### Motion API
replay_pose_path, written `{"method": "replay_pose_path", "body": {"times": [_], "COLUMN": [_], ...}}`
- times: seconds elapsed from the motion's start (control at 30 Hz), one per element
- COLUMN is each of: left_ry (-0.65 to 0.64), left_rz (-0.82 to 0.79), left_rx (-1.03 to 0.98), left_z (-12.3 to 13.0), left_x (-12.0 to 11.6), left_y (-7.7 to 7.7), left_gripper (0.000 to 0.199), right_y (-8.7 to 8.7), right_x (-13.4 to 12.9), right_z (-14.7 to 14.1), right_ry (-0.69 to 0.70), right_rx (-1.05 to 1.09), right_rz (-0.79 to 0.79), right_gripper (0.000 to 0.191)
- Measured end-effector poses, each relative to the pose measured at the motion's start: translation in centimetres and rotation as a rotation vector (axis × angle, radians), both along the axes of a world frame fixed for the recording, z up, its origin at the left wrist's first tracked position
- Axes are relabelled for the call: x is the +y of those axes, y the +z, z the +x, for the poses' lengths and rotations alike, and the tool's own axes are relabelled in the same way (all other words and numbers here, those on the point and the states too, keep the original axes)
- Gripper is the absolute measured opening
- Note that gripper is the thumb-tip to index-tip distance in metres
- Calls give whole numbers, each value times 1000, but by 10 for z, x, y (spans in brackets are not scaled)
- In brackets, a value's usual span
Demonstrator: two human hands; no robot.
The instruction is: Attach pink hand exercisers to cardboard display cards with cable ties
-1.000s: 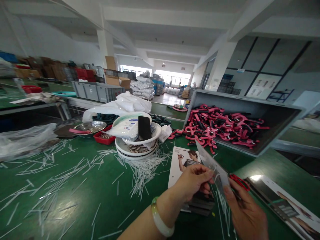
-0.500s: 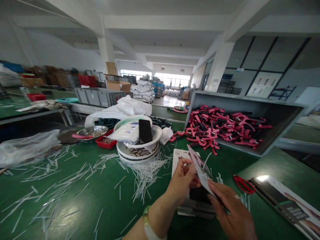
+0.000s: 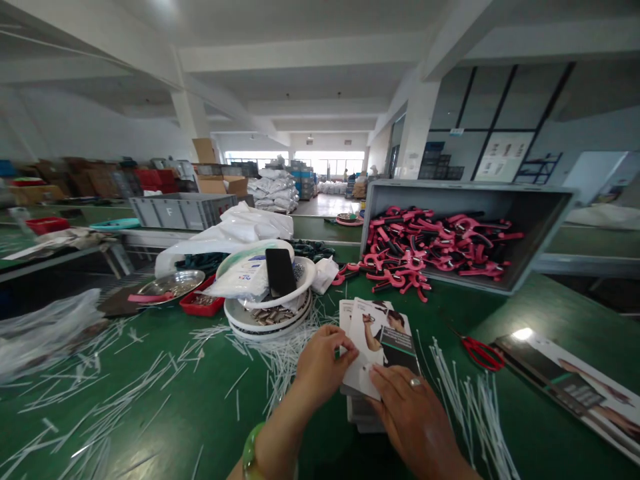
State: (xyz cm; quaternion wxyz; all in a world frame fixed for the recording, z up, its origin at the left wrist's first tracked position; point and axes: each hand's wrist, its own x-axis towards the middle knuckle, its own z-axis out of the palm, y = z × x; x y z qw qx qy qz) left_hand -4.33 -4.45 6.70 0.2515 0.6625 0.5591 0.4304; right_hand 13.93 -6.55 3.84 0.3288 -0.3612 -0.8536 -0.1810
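A printed cardboard card (image 3: 367,333), showing a person and a dark text panel, lies tilted on top of a stack of similar cards (image 3: 363,417). My left hand (image 3: 323,363) is at the card's left edge, thumb and fingertips pinched together; what is between them, if anything, is hidden. My right hand (image 3: 417,410) grips the lower edge of the card, fingers over its face near a small hole. Several white cable ties (image 3: 473,410) lie loosely bundled just right of the right hand.
Pink-and-black clamps (image 3: 440,240) fill a tipped grey crate (image 3: 543,250) and spill out in front. Red-handled scissors (image 3: 483,353) and a large printed sheet (image 3: 575,390) lie right. Stacked white bowls (image 3: 270,327) hold metal parts and a phone (image 3: 281,272). Loose ties (image 3: 115,400) litter the left.
The card was raised on edge between both hands and now lies face up on the stack. My left hand has shifted left, and the view has turned slightly right.
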Motion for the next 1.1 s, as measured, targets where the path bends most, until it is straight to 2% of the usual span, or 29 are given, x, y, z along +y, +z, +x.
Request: {"method": "replay_pose_path", "body": {"times": [0.1, 0.17, 0.23, 0.33, 0.4, 0.47, 0.53, 0.6, 0.63, 0.73, 0.87, 1.0, 1.1], "left_ry": [48, 27, 71, 171, 148, 63, -61, -182, -230, -273, -309, -261, -238], "left_rz": [138, 116, 61, 60, 107, 148, 138, 95, 79, 72, 77, 145, 217], "left_rx": [-205, -357, -447, -451, -369, -265, -196, -147, -115, -25, -6, -99, -151], "left_z": [7, 11, 15, 15, 14, 11, 9, 8, 8, 11, 15, 17, 17], "left_x": [-2, -1, 1, 4, 5, 5, 6, 7, 8, 10, 13, 15, 19], "left_y": [-8, -17, -28, -42, -48, -53, -56, -60, -61, -65, -71, -85, -96], "left_gripper": [10, 14, 20, 23, 22, 19, 29, 43, 46, 49, 48, 44, 46], "right_y": [-1, -1, -2, -2, -1, 1, 1, -2, -6, -20, -35, -27, -11], "right_x": [2, 3, 1, 2, 11, 30, 56, 83, 94, 115, 126, 146, 178], "right_z": [-1, 0, 2, 13, 30, 56, 88, 116, 126, 134, 118, 118, 118], "right_ry": [-22, -2, 39, 98, 102, 7, -224, -455, -502, -539, -565, -648, -694], "right_rx": [43, 61, 62, 64, 101, 174, 197, -10, -61, -171, -264, -345, -382], "right_rz": [-34, -76, -128, -186, -230, -293, -382, -545, -585, -664, -714, -778, -765], "right_gripper": [24, 26, 28, 35, 35, 31, 31, 32, 29, 26, 31, 24, 19]}}
